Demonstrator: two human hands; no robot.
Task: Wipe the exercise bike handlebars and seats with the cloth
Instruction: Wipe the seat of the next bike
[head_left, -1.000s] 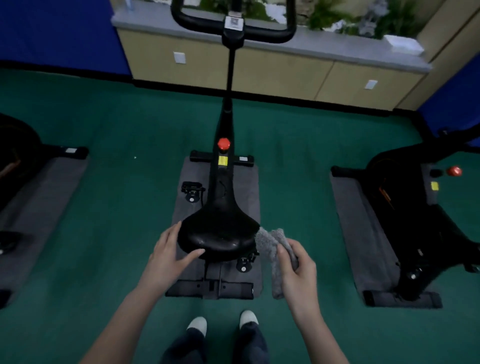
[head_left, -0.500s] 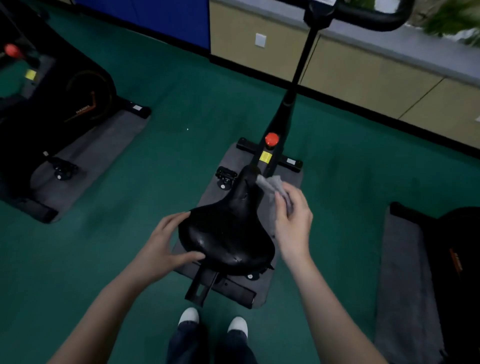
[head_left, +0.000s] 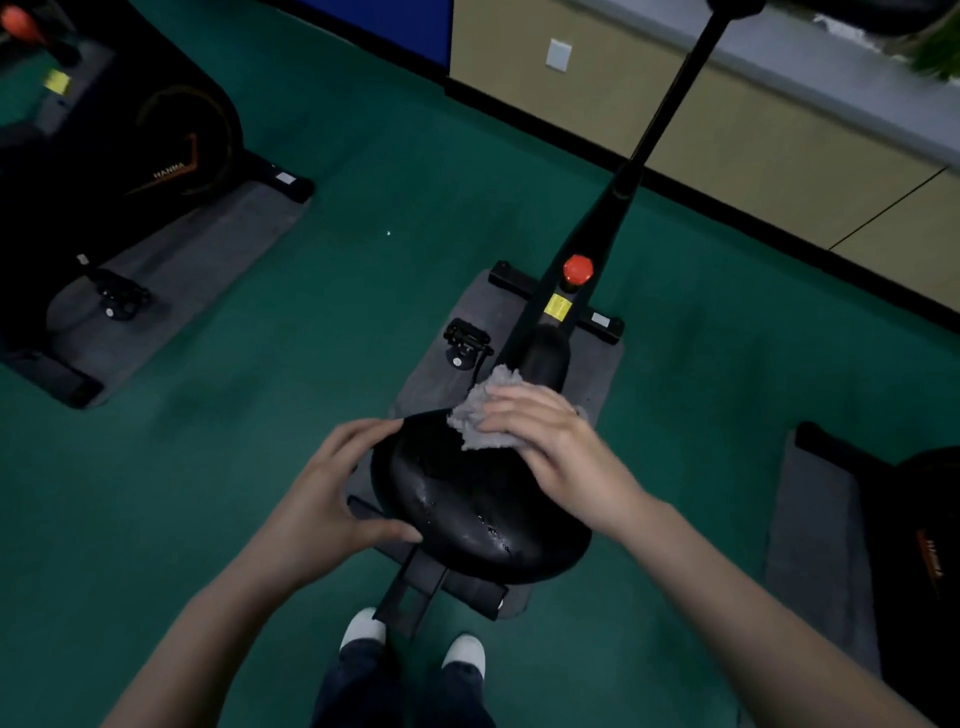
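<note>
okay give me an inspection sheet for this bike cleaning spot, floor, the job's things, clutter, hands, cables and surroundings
Surface: green floor; grey mat under the bike.
Job's things: black seat with small wet-looking glints near the rear; grey cloth pressed near its nose; handlebars mostly out of frame.
Clutter: nothing seen.
Grips: left hand steadies the seat's left edge; right hand flat on the cloth.
Cables: nothing seen.
Surroundings: second bike at left on its own mat, third one partly visible at right; beige cabinets behind.
</note>
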